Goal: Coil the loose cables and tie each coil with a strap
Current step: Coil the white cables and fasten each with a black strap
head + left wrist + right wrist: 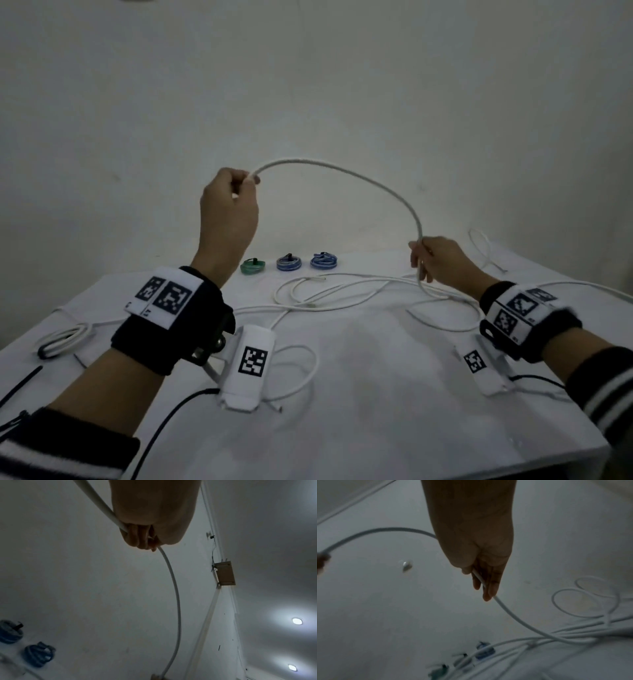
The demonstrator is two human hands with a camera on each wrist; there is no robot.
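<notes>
Coiling step, first loop forming. Left hand [228, 202], frame centre, pinches white cable [346, 171]; right hand [442, 260] grips it lower right, rest trailing on counter [342, 377]. Straps [288, 263] wait behind. Next: bring hands together, stack loop.

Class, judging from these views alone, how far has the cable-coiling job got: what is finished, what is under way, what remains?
Done: one white coil lies at the table's left edge, seemingly tied with a dark strap. In hand: the left hand and right hand hold a thick white cable arched between them, not yet looped. Left: loose white cables sprawl on the cloth; three rolled straps, one green and two blue, sit unused.
</notes>
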